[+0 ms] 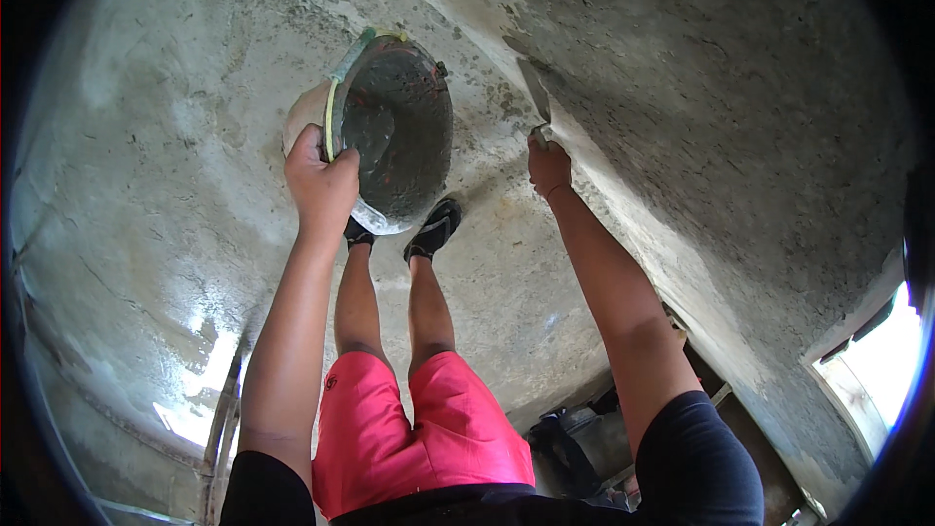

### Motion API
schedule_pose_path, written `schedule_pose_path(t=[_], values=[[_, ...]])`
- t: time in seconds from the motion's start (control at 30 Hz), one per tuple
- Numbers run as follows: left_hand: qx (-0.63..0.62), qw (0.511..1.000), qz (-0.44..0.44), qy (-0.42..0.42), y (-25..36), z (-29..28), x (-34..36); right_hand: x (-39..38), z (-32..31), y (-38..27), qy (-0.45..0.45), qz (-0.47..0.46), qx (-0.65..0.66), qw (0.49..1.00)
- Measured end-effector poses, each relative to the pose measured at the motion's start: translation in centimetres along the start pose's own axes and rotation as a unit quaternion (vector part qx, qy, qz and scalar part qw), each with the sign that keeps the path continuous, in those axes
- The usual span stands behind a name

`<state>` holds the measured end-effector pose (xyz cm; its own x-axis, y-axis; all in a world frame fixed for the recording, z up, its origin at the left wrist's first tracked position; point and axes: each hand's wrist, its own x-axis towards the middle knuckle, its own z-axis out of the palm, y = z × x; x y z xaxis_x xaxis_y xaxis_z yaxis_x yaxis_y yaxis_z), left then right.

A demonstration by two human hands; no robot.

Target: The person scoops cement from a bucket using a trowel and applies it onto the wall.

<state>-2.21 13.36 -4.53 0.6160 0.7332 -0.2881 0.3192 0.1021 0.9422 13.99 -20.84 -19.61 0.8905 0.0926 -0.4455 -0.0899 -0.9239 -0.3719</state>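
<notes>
1 bucket (307,109), L edge in L grip (322,178); trowel blade (535,91) fwd of R grip (549,165)

From where I stand, most of the left grip's (321,180) fingers are lost behind the bucket (304,117), which also covers much of the left shoe (357,233), and the right grip (549,164) hides nearly all of the trowel's (534,90) handle. The dark clutter (567,456) low on the right is too dim to sort out, the right sleeve (699,468) blocking part of that corner. Both that sleeve and the left sleeve (268,493) are cut by the lower edge, and the glaring opening (884,360) runs into the black rim.
</notes>
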Motion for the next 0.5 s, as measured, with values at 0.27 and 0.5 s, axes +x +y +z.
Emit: schedule_pose_path(t=[0.27, 0.5], values=[[0.005, 1.000, 0.017, -0.008, -0.6, 0.8, -0.2, 6.8, -3.9, -3.6, 0.047, -0.005, -0.173, 0.984], [0.018, 1.000, 0.004, 0.002, -0.8, -0.5, -0.1, 1.4, -6.0, -2.6, 0.040, -0.007, -0.084, 0.996]])
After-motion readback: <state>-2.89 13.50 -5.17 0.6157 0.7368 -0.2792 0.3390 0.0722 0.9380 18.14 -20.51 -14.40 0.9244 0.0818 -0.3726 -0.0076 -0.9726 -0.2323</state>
